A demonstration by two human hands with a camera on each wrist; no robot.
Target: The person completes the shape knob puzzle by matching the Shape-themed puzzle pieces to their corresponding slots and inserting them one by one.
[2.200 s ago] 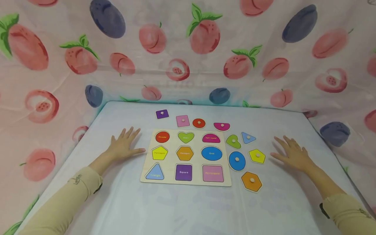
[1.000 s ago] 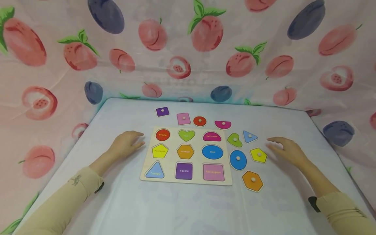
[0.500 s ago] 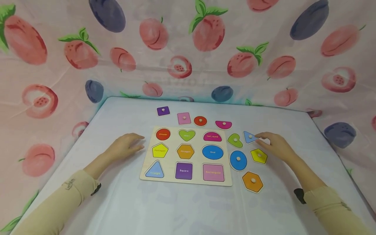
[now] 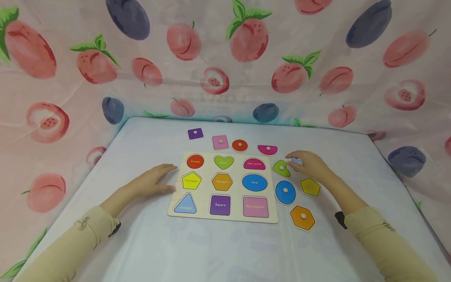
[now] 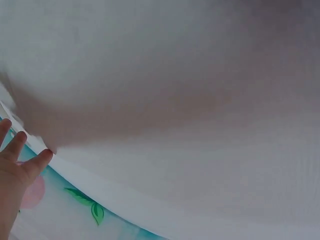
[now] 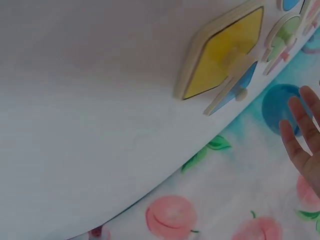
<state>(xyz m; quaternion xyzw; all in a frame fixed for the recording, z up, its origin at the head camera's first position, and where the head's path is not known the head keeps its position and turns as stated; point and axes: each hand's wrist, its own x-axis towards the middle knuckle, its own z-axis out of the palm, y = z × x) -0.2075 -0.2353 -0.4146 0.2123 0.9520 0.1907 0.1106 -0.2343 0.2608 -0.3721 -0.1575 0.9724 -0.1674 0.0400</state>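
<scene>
My right hand (image 4: pixel 311 166) hovers over the blue triangle puzzle piece (image 4: pixel 297 161), with fingertips reaching to the green heart piece (image 4: pixel 279 167). Its fingers (image 6: pixel 302 122) are spread and relaxed in the right wrist view, away from the knobbed triangle and the yellow pentagon piece (image 6: pixel 227 47). At the left edge of the wooden shape board (image 4: pixel 203 197), my left hand (image 4: pixel 149 182) holds nothing, thumb and fingers apart. The board shows several coloured, labelled shapes. In the head view my right hand partly hides the triangle.
Right of the board lie a blue oval piece (image 4: pixel 284 192) and an orange hexagon piece (image 4: pixel 302 218). Behind it are a purple piece (image 4: pixel 195 134), a pink piece (image 4: pixel 220 143), a red circle (image 4: pixel 239 145) and a magenta half-round (image 4: pixel 267 150). A fruit-print curtain (image 4: pixel 243 86) surrounds the table.
My right hand has moved left from the table's right side, past the triangle's tip, to above the triangle by the heart. My left hand's spread fingers have drawn together, near the board's edge.
</scene>
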